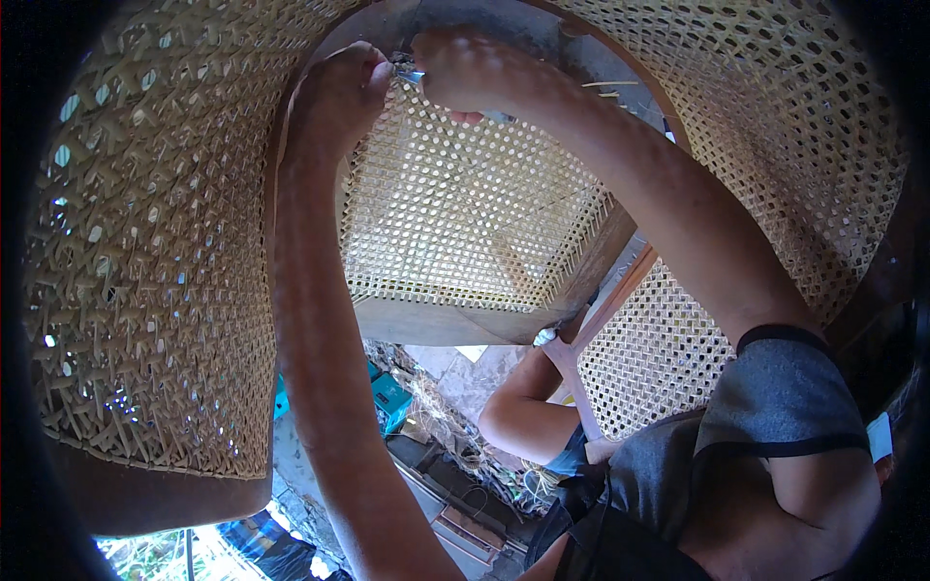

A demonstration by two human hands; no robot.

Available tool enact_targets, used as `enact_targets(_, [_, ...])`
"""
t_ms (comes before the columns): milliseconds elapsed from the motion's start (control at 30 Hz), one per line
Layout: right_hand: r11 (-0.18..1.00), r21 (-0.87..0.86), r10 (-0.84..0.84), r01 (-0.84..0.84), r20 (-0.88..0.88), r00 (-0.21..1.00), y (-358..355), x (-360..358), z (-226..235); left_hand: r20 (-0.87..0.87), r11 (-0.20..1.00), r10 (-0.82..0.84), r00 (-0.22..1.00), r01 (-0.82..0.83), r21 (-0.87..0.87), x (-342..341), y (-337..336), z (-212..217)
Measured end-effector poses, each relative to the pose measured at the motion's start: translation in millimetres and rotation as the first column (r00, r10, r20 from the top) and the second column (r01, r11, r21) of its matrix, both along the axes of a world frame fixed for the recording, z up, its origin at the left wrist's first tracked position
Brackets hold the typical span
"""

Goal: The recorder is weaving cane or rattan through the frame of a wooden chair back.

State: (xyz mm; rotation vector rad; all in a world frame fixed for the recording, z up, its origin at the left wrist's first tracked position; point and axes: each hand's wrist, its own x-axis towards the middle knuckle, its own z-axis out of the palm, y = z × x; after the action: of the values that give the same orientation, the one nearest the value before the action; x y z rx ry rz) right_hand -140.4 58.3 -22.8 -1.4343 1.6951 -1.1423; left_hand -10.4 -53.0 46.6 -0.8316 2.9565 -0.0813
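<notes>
A metal tool (412, 75) is pinched between both hands' grips (341, 92) (463, 70) above woven cane (465, 208); strands could be cut if it slips.

Both forearms were bare, without sleeves, gloves, watch or rings on the left hand (339, 82) or the right hand (465, 68). At the near right, a grey sleeveless top (775, 397) with black binding at the armhole covered the shoulder.
</notes>
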Motion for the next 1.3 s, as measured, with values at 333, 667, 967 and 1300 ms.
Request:
enact_targets(333, [0.944, 0.27, 0.148, -0.191, 0.17, 0.974, -19.8, -12.9, 7.0, 0.013, 0.999, 0.01, 1.0, -0.01, -0.051, -0.4, -2.6, -1.6])
enact_targets(667, [0.954, 0.008, 0.28, -0.3, 0.337, 0.899, -40.0, -12.1, -30.1, 0.048, 0.993, -0.081, 0.996, 0.084, -0.078, 2.8, -10.7, -3.5])
enact_targets(967, [0.983, 0.152, 0.101, -0.104, 0.031, 0.994, -31.7, 2.0, -6.8, 0.015, 0.988, 0.105, 0.994, -0.103, -0.117, -2.4, 8.9, -0.1])
enact_targets(1300, [0.945, -0.302, -0.206, 0.127, -0.245, 0.948, -21.1, -13.2, -44.7, -0.019, 0.854, 0.408, 0.913, -0.389, -0.345, -11.2, 32.5, -2.1])
